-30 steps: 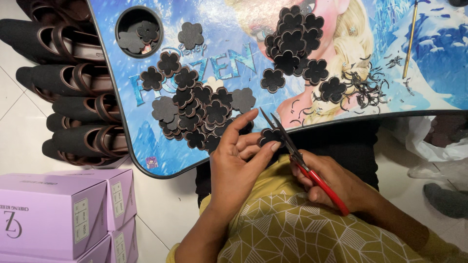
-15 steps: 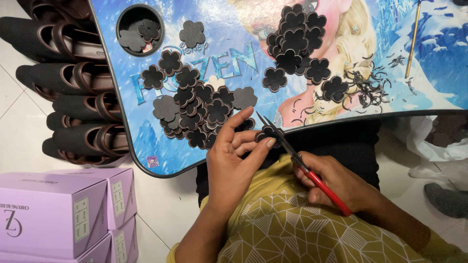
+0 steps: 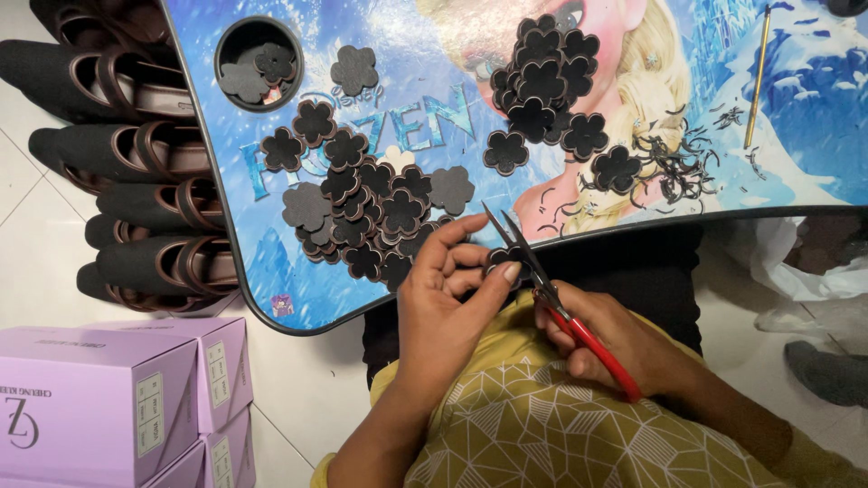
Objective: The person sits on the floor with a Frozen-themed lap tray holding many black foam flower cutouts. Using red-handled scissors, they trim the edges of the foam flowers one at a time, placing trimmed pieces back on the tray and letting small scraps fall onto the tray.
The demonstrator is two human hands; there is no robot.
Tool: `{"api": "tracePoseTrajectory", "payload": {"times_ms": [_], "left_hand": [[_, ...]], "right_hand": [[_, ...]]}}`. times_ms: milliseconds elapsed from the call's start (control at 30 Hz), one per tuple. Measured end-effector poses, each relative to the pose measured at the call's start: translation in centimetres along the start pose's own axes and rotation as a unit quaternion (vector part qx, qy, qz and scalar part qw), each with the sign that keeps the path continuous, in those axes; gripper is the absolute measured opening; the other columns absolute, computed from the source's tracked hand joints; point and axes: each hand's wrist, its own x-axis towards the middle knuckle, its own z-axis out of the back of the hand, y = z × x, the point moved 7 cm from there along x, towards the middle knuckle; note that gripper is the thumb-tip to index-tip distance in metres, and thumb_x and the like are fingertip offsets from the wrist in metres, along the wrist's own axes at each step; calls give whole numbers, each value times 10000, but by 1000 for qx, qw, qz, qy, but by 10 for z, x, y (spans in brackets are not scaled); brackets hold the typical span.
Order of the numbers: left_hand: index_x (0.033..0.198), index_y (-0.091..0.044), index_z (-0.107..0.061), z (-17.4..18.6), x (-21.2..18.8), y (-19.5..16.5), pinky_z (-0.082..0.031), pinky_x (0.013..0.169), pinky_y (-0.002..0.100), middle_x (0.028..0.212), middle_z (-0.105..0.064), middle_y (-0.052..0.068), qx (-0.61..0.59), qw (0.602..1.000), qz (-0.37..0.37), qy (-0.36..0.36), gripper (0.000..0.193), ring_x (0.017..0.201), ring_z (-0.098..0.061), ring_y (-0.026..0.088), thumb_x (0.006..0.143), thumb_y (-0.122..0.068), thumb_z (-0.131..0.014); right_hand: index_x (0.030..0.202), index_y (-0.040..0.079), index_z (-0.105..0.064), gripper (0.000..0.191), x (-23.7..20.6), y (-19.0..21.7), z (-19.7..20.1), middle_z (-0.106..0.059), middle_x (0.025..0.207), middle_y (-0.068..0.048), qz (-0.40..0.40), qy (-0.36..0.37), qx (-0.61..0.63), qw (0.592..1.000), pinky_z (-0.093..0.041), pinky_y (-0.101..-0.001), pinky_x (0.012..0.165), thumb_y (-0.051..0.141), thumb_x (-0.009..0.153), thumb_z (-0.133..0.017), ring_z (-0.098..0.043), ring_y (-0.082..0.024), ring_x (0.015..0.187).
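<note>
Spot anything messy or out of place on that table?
Only one thing: thin black trimmings lie scattered loose on the table beside the right flower pile. The left hand holds a flower; the right hand holds scissors.

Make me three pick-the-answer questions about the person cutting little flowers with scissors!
1. Where is the round cup hole?
A. the table's left end
B. on the floor
C. on the lilac boxes

2. What colour are the scissors' handles?
A. green
B. red
C. white

3. How are the scissor blades?
A. apart
B. shut tight
C. lying on the table

Answers:
1 A, it is sunk in the picture table near the shoes.
2 B, red shows in the right hand.
3 A, the tips spread beside the dark flower in the left hand.
</note>
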Motion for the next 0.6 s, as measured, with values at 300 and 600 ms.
{"api": "tracePoseTrajectory", "payload": {"times_ms": [300,600], "left_hand": [[1226,37,-623,-17,-5,12,-560,715,208,997,-724,84,-41,999,12,28,321,835,-687,73,932,-19,-738],[1205,34,-628,-18,-6,13,-564,728,208,1005,-722,79,-35,999,3,31,294,855,-692,72,936,-16,-735]], "right_hand": [[1125,34,-538,1038,1,-6,-5,-466,713,14,5,-26,39,999,-368,-282,562,984,719,-431,-426,-105,629],[1052,46,-539,1070,2,-12,-5,-472,693,14,-26,-40,32,998,-360,-277,549,1026,642,-414,-428,-104,613]]}}
